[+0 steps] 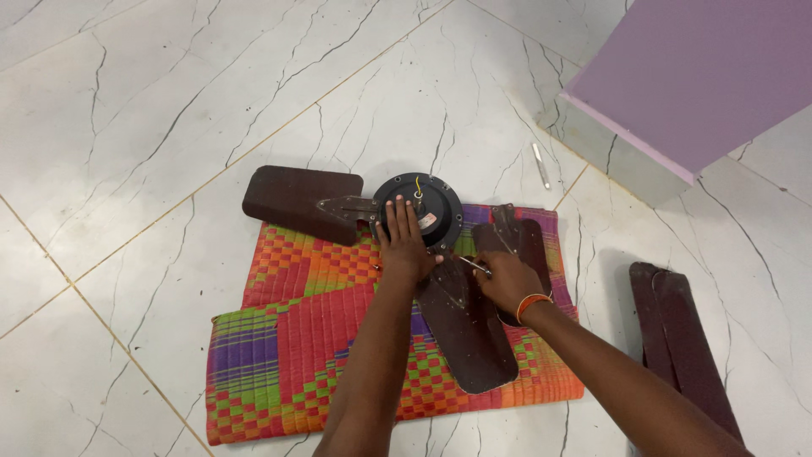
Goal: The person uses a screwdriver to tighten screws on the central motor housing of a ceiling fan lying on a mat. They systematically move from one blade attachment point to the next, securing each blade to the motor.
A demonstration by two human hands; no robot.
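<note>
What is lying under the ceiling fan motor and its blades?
A colourful woven mat lies on the marble floor under the fan motor. The left blade overhangs onto bare floor. The mat beneath the motor is hidden.

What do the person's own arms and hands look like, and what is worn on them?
Both forearms are bare, with no sleeves in view. The right hand has an orange band with a pale stripe at its wrist. The left hand wears nothing: no glove, ring or watch shows.
</note>
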